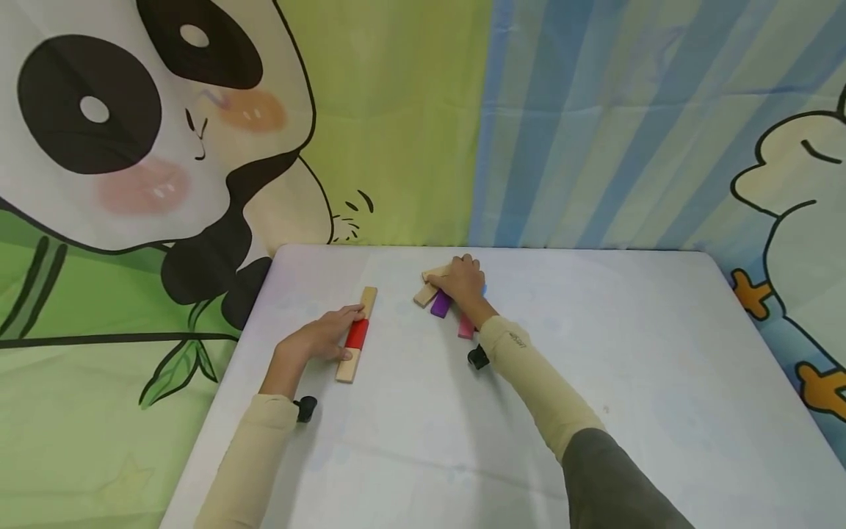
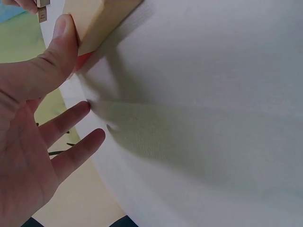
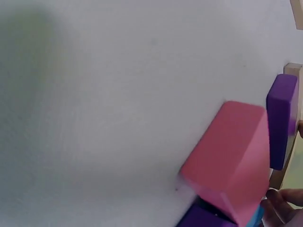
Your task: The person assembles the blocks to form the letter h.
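On the left of the white table lies a straight row with a red block between two plain wooden blocks. My left hand rests along its left side, thumb at the lower wooden block and fingertips near the red block's upper end. In the left wrist view the thumb presses the wooden block and the other visible fingers are spread. My right hand pinches a wooden block in a cluster at the back. Beside it are a purple block and a pink block.
Another wooden block lies at the cluster's left. A blue piece shows past the right hand, and a dark purple block lies by the pink one. The table ends at a patterned curtain behind.
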Demonstrator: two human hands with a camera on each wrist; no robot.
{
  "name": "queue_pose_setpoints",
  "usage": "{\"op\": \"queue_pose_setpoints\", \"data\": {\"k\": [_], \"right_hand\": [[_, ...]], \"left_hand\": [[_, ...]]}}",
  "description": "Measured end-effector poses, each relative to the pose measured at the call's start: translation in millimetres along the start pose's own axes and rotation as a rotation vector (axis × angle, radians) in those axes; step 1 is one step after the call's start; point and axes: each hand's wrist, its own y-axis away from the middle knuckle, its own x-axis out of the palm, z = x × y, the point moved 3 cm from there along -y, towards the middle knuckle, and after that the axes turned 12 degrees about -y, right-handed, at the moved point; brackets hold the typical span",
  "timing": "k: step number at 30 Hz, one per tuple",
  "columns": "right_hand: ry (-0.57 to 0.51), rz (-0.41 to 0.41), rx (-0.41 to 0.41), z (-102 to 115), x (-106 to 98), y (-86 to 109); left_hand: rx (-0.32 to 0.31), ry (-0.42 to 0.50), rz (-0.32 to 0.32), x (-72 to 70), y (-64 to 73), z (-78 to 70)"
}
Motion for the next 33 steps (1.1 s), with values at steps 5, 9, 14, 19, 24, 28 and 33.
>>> {"op": "queue_pose_setpoints", "data": {"k": [5, 9, 14, 19, 24, 28, 33], "right_hand": [[-0.105, -0.066, 0.008, 5.4, 3.1, 4.1], [-0.118, -0.130, 0.021, 7.5, 12.2, 8.7], [-0.106, -0.173, 0.020, 9.2, 21.8, 10.6], [-0.170, -0.218, 0.045, 8.3, 25.0, 11.0], [-0.285, -0.226, 0.014, 7.7, 24.2, 12.8], [-0.336, -0.221, 0.018, 6.3, 24.5, 14.5], [-0.351, -0.216, 0.068, 3.1, 26.3, 15.5]], "left_hand": [[0.003, 0.001, -0.002, -0.3, 1.5, -0.5], [0.007, 0.002, 0.004, -0.2, 1.8, -0.6], [0.012, -0.009, -0.004, -0.5, 1.3, 0.3], [0.014, -0.006, -0.002, -0.3, -0.3, 0.9], [0.005, -0.005, -0.005, -1.3, -1.0, -0.2], [0.009, -0.017, -0.009, -1.2, -1.5, 0.9], [0.013, -0.013, -0.009, -0.2, -2.8, 0.6]]}}
